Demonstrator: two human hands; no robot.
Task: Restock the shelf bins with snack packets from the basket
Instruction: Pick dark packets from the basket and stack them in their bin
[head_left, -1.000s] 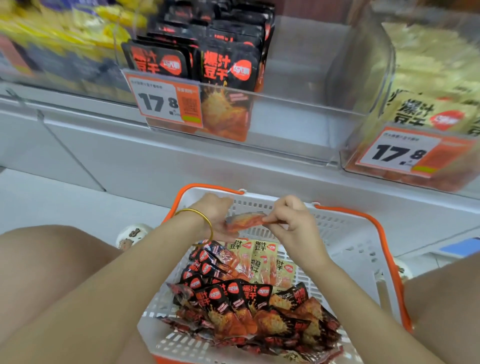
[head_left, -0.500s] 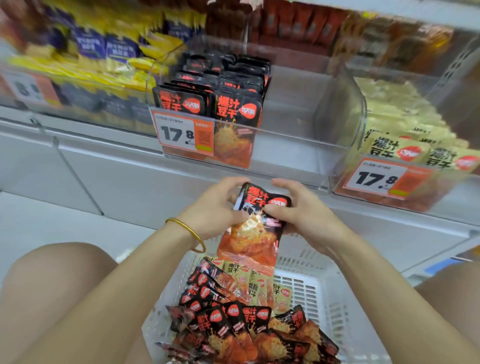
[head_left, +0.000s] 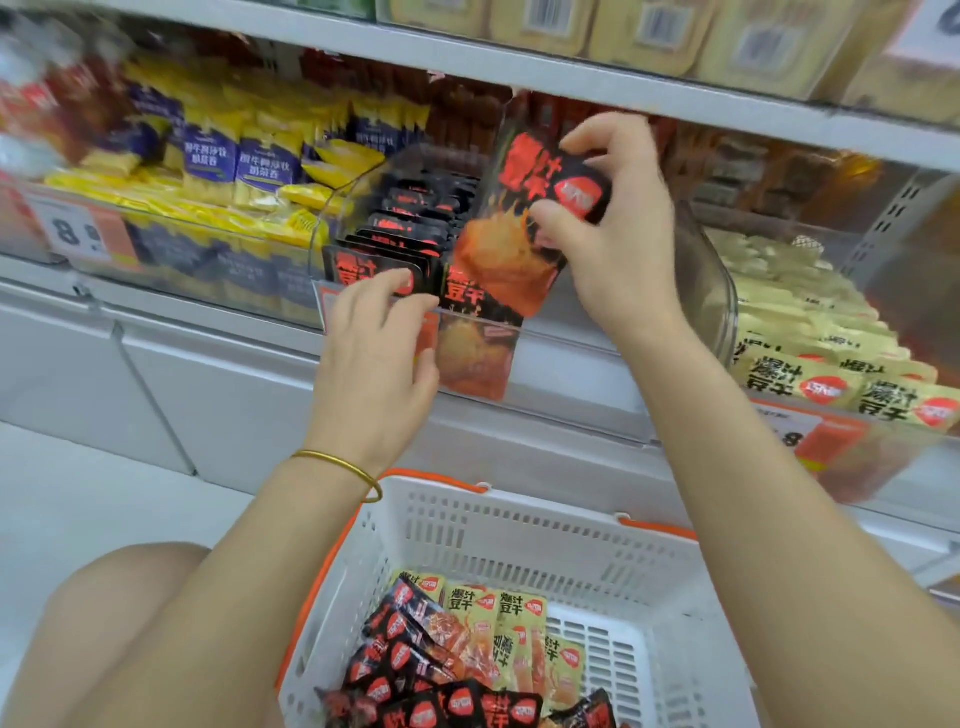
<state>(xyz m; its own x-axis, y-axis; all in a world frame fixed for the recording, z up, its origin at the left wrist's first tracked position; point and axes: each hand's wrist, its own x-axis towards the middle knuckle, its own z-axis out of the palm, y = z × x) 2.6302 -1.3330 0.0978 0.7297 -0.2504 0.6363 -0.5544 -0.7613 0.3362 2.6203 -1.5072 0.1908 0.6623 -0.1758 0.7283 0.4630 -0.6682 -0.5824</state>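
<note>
— One packet (head_left: 519, 249) is hovering over the bin (head_left: 724, 291), the right hand (head_left: 618, 234) pinching its top.
— The left hand (head_left: 379, 343), fingers loose, is touching the front row (head_left: 363, 262). I'm suggesting easing it in upright.

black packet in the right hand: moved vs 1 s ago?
Yes. The black packet, pinched by the right hand, went up from the rim of the basket to the clear bin on the shelf.

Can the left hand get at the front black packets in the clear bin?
Likely yes: the left hand has fingertips at the front black snack packets, over the clear plastic bin's open top; nothing lies between.
</note>
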